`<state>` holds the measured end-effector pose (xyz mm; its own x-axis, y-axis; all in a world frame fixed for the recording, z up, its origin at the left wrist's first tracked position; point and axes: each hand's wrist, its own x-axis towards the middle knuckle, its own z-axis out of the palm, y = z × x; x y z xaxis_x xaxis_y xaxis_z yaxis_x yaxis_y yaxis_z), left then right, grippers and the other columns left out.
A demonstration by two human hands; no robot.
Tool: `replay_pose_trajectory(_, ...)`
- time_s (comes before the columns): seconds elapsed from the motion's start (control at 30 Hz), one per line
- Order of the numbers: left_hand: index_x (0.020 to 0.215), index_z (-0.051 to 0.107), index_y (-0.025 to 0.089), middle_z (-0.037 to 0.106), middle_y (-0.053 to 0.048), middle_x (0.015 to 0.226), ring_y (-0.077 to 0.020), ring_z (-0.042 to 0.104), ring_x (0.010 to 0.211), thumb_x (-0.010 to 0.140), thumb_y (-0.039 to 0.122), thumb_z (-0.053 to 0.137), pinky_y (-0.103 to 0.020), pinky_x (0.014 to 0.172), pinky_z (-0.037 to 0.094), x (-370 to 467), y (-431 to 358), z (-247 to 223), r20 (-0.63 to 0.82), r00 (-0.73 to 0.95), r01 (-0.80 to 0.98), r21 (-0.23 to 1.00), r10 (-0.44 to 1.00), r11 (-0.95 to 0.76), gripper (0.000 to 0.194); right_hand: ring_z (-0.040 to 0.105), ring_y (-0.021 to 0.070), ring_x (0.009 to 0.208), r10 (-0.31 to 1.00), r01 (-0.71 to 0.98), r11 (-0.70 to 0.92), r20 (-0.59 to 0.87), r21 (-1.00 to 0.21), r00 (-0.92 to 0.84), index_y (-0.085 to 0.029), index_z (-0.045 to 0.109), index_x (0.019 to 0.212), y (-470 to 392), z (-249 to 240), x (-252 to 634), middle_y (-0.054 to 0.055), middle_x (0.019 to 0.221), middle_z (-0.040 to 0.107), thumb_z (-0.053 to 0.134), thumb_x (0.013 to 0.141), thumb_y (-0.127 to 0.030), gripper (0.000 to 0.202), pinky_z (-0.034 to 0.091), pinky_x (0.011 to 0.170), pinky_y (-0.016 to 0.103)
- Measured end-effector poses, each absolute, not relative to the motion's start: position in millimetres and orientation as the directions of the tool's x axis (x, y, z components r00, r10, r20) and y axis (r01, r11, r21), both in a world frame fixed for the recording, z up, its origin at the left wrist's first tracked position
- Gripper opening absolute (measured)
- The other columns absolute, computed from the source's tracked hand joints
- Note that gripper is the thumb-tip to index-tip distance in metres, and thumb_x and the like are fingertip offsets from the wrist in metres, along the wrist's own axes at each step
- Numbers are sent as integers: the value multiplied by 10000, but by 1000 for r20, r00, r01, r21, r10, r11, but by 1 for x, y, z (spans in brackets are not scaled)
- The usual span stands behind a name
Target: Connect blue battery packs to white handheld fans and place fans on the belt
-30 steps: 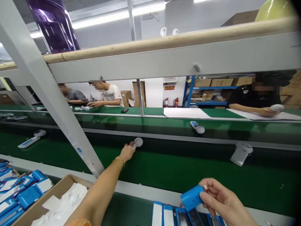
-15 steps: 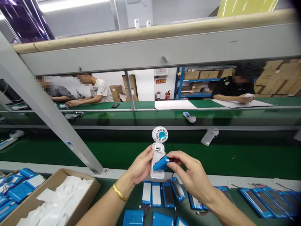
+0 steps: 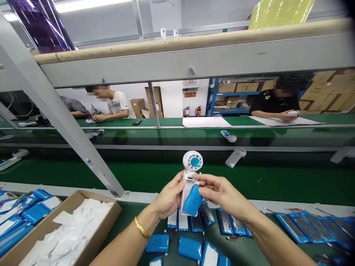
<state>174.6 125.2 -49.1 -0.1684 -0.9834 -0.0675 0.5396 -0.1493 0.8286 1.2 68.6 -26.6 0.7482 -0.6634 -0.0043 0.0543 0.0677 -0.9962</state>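
My left hand is wrapped round the handle of a white handheld fan, its round head with a blue centre pointing up. In my right hand is a blue battery pack, pinched near its wire end and tilted in front of the open handle. Where the battery touches the handle is hard to make out. Below both hands, several blue battery packs lie on the green table, some with white or dark faces.
A cardboard box of white paper pieces stands at lower left, beside piled batteries. More batteries lie at right. A slanted metal post rises at left. Fan parts lie on the green conveyor. People sit opposite.
The battery in my right hand has turned from nearly level to steeply tilted, with its broad face showing. Fan and hands have shifted slightly right. The white part on the conveyor has moved left.
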Motion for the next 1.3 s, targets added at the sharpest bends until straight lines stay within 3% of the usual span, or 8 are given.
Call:
replay_pose_trajectory(0.2, 1312, 444, 203, 586, -111, 1163, -174, 607, 956, 929, 247, 495, -296, 818, 517, 172, 127, -48, -69, -157, 546, 825, -985, -145, 390, 603, 163, 803, -763, 78, -145, 161, -986, 626, -187, 636, 980, 66, -35, 5, 28, 879, 660, 626, 823, -294, 191, 506, 733, 313)
replay_pose_trajectory(0.4, 1315, 436, 218, 577, -113, 1161, -200, 618, 902, 912, 261, 523, -417, 827, 523, 174, 127, -49, -56, -185, 572, 805, -981, -154, 415, 635, 177, 810, -760, -24, -305, 228, -952, 608, -219, 649, 984, 61, -34, 4, 15, 897, 681, 597, 847, -291, 163, 529, 738, 315)
replay_pose_trajectory(0.6, 1287, 469, 204, 600, -87, 1118, -167, 618, 911, 869, 261, 602, -267, 803, 499, 173, 124, -50, -56, -93, 595, 798, -994, -100, 442, 590, 198, 944, -652, -83, -686, 561, -723, 510, -197, 658, 915, 74, -47, 22, 71, 1011, 600, 533, 876, -179, 133, 493, 829, 337)
replay_pose_trajectory(0.73, 1249, 492, 169, 597, -105, 1144, -185, 614, 956, 865, 239, 599, -269, 821, 493, 172, 127, -52, -35, -26, 612, 789, -999, -43, 405, 563, 187, 892, -654, -155, -735, 630, -660, 419, -196, 645, 909, 78, -64, 40, 73, 973, 522, 498, 892, -182, 149, 490, 771, 320)
replay_pose_trajectory(1.0, 1224, 510, 165, 630, -109, 1089, -196, 630, 917, 894, 313, 516, -331, 841, 508, 202, 89, -81, -107, 200, 297, 954, -974, -44, 362, 575, 159, 897, -731, -410, -653, 390, -636, 560, -177, 502, 1159, 54, -76, 52, 101, 1181, 499, 443, 895, -209, 272, 474, 774, 282)
replay_pose_trajectory(1.07, 1217, 523, 165, 633, -104, 1080, -182, 631, 880, 894, 277, 520, -323, 820, 508, 222, 67, -96, -141, 267, 212, 974, -953, -84, 342, 586, 155, 829, -770, -506, -606, 293, -614, 566, -163, 492, 1160, 47, -80, 36, 97, 1107, 543, 404, 901, -211, 278, 471, 733, 287)
replay_pose_trajectory(1.17, 1202, 527, 144, 614, -105, 1096, -172, 614, 881, 909, 276, 509, -336, 814, 506, 256, 36, -117, -180, 423, 42, 983, -888, -179, 322, 596, 194, 812, -801, -660, -548, 96, -513, 590, -173, 580, 1018, 51, -87, 4, 66, 918, 605, 446, 863, -213, 209, 445, 721, 316)
replay_pose_trajectory(1.3, 1195, 519, 148, 549, -101, 1184, -221, 556, 1047, 904, 352, 532, -443, 916, 468, 296, 13, -132, -152, 582, -210, 921, -799, -328, 355, 599, 281, 941, -785, -774, -535, -139, -339, 604, -151, 560, 1196, 70, -97, -13, 146, 1078, 600, 570, 736, -162, 460, 440, 767, 366)
